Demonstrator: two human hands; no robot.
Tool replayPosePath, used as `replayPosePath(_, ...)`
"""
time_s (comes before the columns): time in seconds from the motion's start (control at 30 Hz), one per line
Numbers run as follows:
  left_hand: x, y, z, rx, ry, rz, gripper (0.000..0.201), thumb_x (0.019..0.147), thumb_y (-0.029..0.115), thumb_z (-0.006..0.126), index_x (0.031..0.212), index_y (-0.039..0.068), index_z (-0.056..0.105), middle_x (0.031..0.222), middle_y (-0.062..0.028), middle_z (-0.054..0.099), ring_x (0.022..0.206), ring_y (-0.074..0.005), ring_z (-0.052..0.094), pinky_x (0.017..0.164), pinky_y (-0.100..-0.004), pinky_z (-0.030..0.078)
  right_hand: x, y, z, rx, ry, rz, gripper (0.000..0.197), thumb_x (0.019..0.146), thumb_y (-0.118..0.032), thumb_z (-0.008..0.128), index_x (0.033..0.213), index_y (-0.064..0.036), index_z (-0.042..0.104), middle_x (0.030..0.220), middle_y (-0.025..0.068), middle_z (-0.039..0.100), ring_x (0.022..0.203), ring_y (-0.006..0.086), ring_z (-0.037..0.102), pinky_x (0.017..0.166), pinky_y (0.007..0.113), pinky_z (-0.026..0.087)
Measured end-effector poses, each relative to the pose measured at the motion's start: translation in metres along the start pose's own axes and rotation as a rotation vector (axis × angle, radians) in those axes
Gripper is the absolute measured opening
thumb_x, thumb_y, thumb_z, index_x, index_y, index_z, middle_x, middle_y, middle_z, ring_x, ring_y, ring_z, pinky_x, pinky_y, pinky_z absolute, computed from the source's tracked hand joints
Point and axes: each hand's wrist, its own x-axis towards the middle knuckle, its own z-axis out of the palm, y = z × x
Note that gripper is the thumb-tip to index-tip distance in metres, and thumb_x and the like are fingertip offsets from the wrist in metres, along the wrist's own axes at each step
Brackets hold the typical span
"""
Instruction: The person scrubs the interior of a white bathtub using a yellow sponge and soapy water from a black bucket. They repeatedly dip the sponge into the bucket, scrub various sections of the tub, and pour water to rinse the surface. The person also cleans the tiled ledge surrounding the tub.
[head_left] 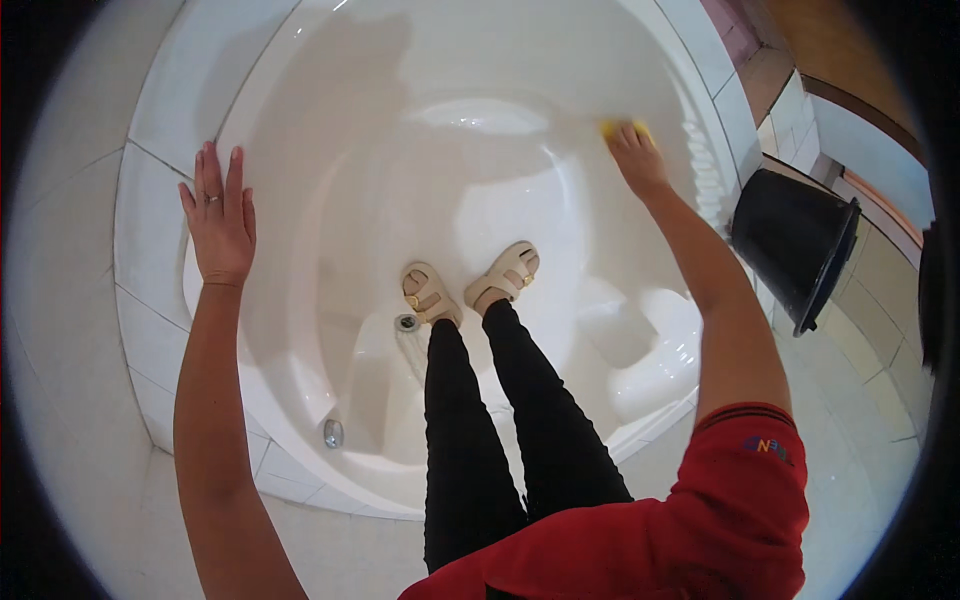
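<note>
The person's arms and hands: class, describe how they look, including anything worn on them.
The left hand is ungloved, with a thin metallic ring on one finger. The right hand is ungloved too. A short red sleeve with dark trim and a small multicoloured marking covers the right upper arm; no left sleeve shows.

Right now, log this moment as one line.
left hand: spread at edge of bathtub | right hand: holding yellow sponge inside bathtub | sandalled feet: in bathtub
</note>
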Motion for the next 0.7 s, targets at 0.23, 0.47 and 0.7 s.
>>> replayPosePath(0.23, -0.004, -0.003, 0.001, 0.082, -0.007, -0.015, 0.051, 0.099, 0.019, 0.045, 0.149, 0.022, 0.032, 0.156, -0.0114, 0.025, 0.141, -0.0299, 0.03, 0.108, -0.0578, 0.03, -0.041, 0.0, 0.022, -0.051, -0.107, -0.119, 0.041, 0.087, -0.019, 0.052, 0.126, -0.0055, 0.053, 0.123, 0.0083, 0.054, 0.121, 0.0244, 0.046, 0.102, 0.038, 0.037)
replayPosePath(0.47, 0.005, 0.008, 0.016, 0.066, 0.03, 0.011, 0.05, 0.1, 0.019, 0.044, 0.149, 0.022, 0.032, 0.155, -0.0094, 0.026, 0.141, -0.0278, 0.03, 0.108, -0.0567, 0.031, -0.154, -0.042, 0.123, 0.035, -0.095, -0.072, 0.031, 0.091, -0.018, 0.049, 0.119, -0.0072, 0.057, 0.116, 0.0127, 0.058, 0.114, 0.0283, 0.053, 0.1, 0.038, 0.041)
replayPosePath(0.7, -0.009, -0.006, 0.013, 0.121, 0.076, 0.01, 0.051, 0.1, 0.02, 0.044, 0.149, 0.025, 0.03, 0.156, -0.0048, 0.025, 0.142, -0.0252, 0.029, 0.11, -0.056, 0.028, -0.117, -0.048, 0.073, 0.107, -0.117, 0.129, 0.04, 0.093, -0.019, 0.048, 0.131, -0.0058, 0.051, 0.13, 0.0108, 0.053, 0.123, 0.0267, 0.048, 0.1, 0.042, 0.04)
